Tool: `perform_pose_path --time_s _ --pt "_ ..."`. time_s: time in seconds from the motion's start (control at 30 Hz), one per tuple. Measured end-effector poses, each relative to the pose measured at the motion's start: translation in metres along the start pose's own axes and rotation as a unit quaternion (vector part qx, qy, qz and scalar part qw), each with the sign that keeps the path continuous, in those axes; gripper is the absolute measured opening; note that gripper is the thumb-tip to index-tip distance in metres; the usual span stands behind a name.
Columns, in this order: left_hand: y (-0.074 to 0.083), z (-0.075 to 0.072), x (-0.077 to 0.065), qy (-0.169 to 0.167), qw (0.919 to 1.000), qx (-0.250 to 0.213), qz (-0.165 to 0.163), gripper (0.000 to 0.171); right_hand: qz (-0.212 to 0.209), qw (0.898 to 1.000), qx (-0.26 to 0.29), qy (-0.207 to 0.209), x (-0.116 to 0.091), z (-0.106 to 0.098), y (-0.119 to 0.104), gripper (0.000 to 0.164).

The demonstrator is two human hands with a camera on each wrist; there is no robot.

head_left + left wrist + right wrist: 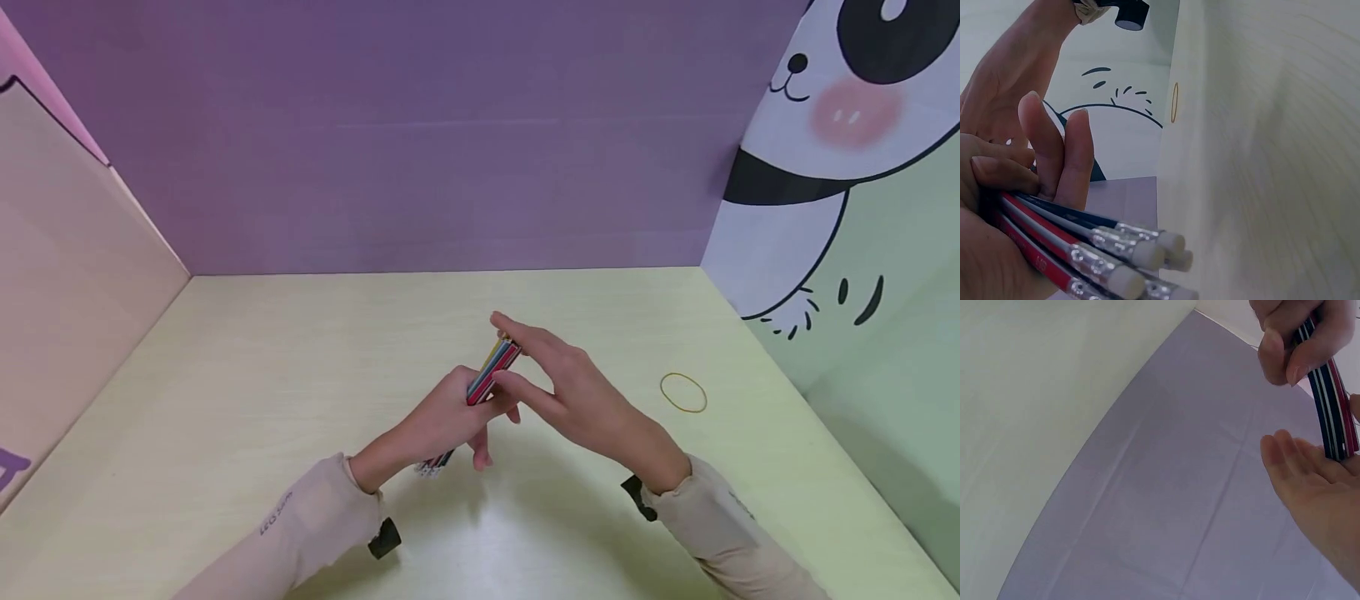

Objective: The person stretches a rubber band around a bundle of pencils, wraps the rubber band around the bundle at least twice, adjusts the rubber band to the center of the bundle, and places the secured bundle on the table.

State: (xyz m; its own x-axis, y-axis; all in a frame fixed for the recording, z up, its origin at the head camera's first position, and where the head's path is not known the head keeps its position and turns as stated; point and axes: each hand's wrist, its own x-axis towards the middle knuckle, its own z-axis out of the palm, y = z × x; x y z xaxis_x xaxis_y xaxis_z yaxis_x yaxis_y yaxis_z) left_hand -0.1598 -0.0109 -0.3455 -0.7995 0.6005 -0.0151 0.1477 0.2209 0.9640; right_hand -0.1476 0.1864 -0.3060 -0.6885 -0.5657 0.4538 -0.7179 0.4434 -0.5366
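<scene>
My left hand [444, 418] grips a bundle of pencils [492, 371] in several colours, red, dark blue and yellow among them, tilted above the table. White erasers in metal ferrules [1116, 269] stick out at the lower end, uneven in length, in the left wrist view. At the upper end, my right hand [585, 400] rests its palm side against the pencil tips. Its fingers [1282, 453] are straight in the right wrist view, and its thumb lies along the bundle's side. The left fingers hide the middle of the pencils.
A yellow rubber band [683, 392] lies on the pale table [300, 350], to the right of the hands. Behind stands a purple wall panel [450, 167], with a pink panel at left and a green cartoon-printed panel at right. Black straps or devices [386, 539] sit at both wrists.
</scene>
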Motion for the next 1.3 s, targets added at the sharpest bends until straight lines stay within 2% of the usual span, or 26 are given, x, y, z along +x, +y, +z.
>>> perform_pose_path --time_s 0.1,0.23,0.33,0.37,0.43,0.57,0.6,0.7,0.8,0.83,0.9,0.97,1.1,1.3 --pt "0.001 0.001 0.000 0.012 0.9997 0.022 0.007 0.024 0.001 1.000 0.010 0.027 0.003 0.004 0.001 0.048" --pt "0.005 0.002 -0.002 0.033 0.9951 0.092 0.015 0.014 0.019 0.998 0.010 0.059 0.010 0.006 0.000 0.011" --pt "0.008 0.001 -0.004 0.056 0.9840 0.168 0.016 0.013 0.021 0.997 -0.004 0.074 0.014 0.008 0.001 0.016" --pt "0.009 0.000 -0.004 0.068 0.9766 0.203 0.021 0.013 0.018 0.996 -0.006 0.081 0.014 0.009 0.002 0.018" --pt "0.009 -0.001 -0.004 0.100 0.9538 0.280 0.043 0.014 0.008 0.995 0.003 0.100 0.015 0.011 0.005 0.018" --pt "0.007 -0.003 0.000 0.175 0.8932 0.405 0.087 0.014 -0.008 0.988 0.024 0.151 0.016 0.017 0.013 0.017" --pt "0.007 -0.003 0.000 0.190 0.8813 0.422 0.097 0.015 -0.011 0.986 0.023 0.162 0.016 0.019 0.014 0.016" --pt "0.006 -0.003 0.001 0.226 0.8542 0.453 0.120 0.016 -0.025 0.980 0.006 0.197 0.017 0.022 0.018 0.015" --pt "0.005 -0.002 0.001 0.258 0.8223 0.490 0.133 0.019 -0.043 0.971 -0.021 0.234 0.019 0.023 0.020 0.014" --pt "0.005 -0.002 0.002 0.267 0.8133 0.499 0.136 0.020 -0.047 0.968 -0.028 0.244 0.019 0.024 0.020 0.014" --pt "0.004 -0.002 0.003 0.280 0.8015 0.510 0.137 0.020 -0.050 0.964 -0.036 0.258 0.019 0.024 0.020 0.013" --pt "0.003 -0.002 0.004 0.288 0.7986 0.509 0.140 0.020 -0.046 0.963 -0.037 0.263 0.019 0.026 0.019 0.012" --pt "-0.005 -0.002 0.004 0.283 0.8046 0.502 0.144 0.022 -0.030 0.968 -0.031 0.246 0.017 0.028 0.016 0.012" --pt "-0.014 -0.007 0.002 0.261 0.8190 0.493 0.134 0.022 0.047 0.987 -0.007 0.154 0.010 0.020 0.016 0.010"
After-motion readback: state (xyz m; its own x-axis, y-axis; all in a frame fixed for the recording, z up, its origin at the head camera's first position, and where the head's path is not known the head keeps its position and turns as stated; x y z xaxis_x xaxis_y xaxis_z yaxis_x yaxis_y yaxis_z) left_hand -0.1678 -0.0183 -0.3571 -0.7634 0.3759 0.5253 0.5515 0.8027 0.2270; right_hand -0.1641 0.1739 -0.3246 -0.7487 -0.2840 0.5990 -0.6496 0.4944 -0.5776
